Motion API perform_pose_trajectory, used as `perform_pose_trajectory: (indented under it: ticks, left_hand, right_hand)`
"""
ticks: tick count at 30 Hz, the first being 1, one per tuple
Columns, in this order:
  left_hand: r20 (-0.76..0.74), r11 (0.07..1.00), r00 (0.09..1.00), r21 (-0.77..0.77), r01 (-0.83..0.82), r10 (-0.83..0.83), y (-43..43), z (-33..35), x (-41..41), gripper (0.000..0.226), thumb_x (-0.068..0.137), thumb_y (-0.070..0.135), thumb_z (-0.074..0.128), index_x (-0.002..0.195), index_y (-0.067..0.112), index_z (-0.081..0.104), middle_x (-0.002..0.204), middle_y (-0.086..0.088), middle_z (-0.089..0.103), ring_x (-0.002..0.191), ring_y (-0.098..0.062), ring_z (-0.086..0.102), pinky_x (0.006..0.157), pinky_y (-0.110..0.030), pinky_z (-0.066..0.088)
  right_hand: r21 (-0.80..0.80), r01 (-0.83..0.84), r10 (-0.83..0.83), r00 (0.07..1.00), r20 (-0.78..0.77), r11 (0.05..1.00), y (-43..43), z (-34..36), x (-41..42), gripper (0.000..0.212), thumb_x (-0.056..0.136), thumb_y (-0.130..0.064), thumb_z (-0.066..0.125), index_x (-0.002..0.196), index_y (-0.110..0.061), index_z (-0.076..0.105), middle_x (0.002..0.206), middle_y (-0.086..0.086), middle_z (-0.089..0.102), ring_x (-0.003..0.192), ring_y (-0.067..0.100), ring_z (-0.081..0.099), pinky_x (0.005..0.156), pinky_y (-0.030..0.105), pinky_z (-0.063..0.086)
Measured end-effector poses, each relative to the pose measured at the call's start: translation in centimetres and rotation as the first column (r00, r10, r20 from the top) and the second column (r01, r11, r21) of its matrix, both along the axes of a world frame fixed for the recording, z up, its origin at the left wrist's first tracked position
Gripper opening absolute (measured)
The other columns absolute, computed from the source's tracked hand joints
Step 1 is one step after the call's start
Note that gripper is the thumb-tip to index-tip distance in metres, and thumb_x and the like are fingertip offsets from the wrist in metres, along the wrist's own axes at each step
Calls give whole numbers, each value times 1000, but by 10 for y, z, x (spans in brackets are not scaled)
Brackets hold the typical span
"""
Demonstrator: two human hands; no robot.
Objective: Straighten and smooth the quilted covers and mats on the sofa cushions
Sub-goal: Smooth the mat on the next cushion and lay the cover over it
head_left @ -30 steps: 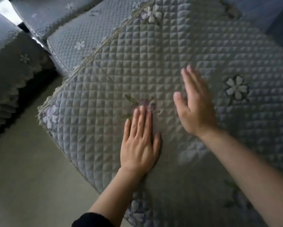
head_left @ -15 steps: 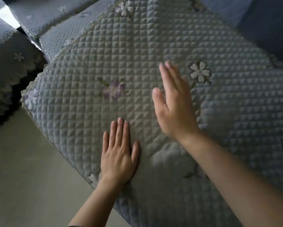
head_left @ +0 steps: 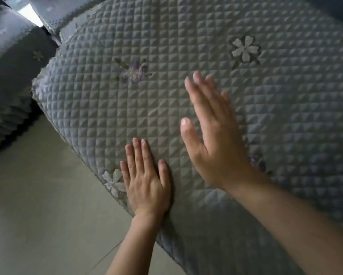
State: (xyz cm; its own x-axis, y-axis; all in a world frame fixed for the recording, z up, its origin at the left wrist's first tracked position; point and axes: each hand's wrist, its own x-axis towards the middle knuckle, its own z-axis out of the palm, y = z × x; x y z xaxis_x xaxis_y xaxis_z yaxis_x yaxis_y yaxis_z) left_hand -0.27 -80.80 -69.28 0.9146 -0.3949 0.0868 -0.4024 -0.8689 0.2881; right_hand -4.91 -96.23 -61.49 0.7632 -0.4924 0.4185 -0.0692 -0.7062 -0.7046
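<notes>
The fingers (head_left: 140, 155) of the left hand (head_left: 146, 185) lie straight and pressed together, flat on the quilted cover (head_left: 166, 46). Their tips point toward 12 o'clock and the thumb lies close alongside. The heel of this hand sits right at the cover's front edge, and a white edge flower (head_left: 114, 181) shows just beside its little-finger side, at 9 o'clock. The right hand (head_left: 216, 139) is just beside it at 1 o'clock, with fingers straight, nearly together and aimed toward 11 o'clock, and its thumb (head_left: 186, 128) held apart. This hand is blurred, so I cannot tell whether the palm touches the fabric or hangs just over it.

Further out, the cover lies over a sofa cushion and fills most of the view. Its front edge runs from 10 o'clock down to 5 o'clock, with the floor (head_left: 37, 195) below it. A purple flower (head_left: 134, 73) sits near the right fingertips at 10 o'clock, and a far white flower (head_left: 245, 49) lies beyond them at 1 o'clock. Another covered cushion (head_left: 12, 56) stands at 10 o'clock of the view.

Most of the cover lies beyond the fingertips of the 2 hands, toward 12 and 1 o'clock, and the right hand is nearer its middle. The left hand looks placed to pin the edge while the right sweeps away from it. If that pin slackens, the cover could drag along rather than flatten.
</notes>
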Motion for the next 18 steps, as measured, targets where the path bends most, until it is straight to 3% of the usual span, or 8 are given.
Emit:
perform_pose_trajectory:
  ticks: [2,4,6,8,10,13,16,18]
  left_hand:
    - [-39,999,999,28,20,-19,3,-6,5,66,96,49,9,155,20,1,157,12,-17,144,-5,-22,118,-33,-16]
    - [-31,994,998,-95,47,-50,-2,13,9,65,98,46,15,155,19,2,159,10,-14,144,-4,-20,119,-35,-13]
    - [61,961,997,-273,52,-37,-14,38,7,62,101,40,22,155,16,3,161,3,-9,146,-9,-16,120,-39,-8]
    - [177,909,982,-396,134,-68,-36,51,-2,60,103,32,27,154,10,6,162,-5,-3,148,-17,-11,120,-37,-8]
    - [164,933,973,-298,203,-160,-49,40,-16,59,103,31,24,154,7,8,161,-7,-5,148,-19,-12,119,-35,-8]
    - [18,958,959,69,280,-281,-46,-3,-43,64,98,45,13,155,16,4,159,3,-12,146,-12,-19,119,-36,-11]
    - [-15,955,958,78,287,-286,-43,-8,-42,63,97,47,13,153,20,1,158,7,-13,144,-9,-22,115,-27,-19]
    - [-10,951,952,-27,307,-307,-49,9,-44,61,100,44,17,152,19,-3,158,5,-13,144,-8,-23,116,-27,-19]
  right_hand:
    - [-67,55,-49,995,86,996,-7,-9,-14,55,97,-19,37,148,-4,25,157,9,16,148,24,9,121,45,5]
    - [-180,42,-68,988,-140,983,-14,-54,-42,57,99,-29,31,151,-10,19,158,6,10,148,23,7,119,49,11]
    - [-257,-92,-26,905,-424,962,-16,-102,-72,62,96,-41,29,151,-16,19,159,7,15,147,23,12,118,47,15]
    - [-253,-158,19,878,-478,955,-21,-120,-82,62,94,-41,31,151,-17,24,158,6,18,147,20,11,119,41,9]
    - [-87,-117,70,905,-419,989,-24,-104,-75,58,95,-39,28,149,-19,28,159,1,19,147,11,7,119,38,7]
    - [163,113,-85,982,-171,980,-38,-56,-64,53,96,-28,36,146,-10,35,156,7,27,145,14,16,119,41,16]
    - [58,252,-258,951,171,966,-56,-9,-64,48,99,-16,40,143,1,34,153,19,28,145,30,20,118,49,17]
    - [-55,277,-266,951,156,959,-65,-30,-80,50,101,-19,35,146,2,28,154,21,22,146,33,16,118,52,13]
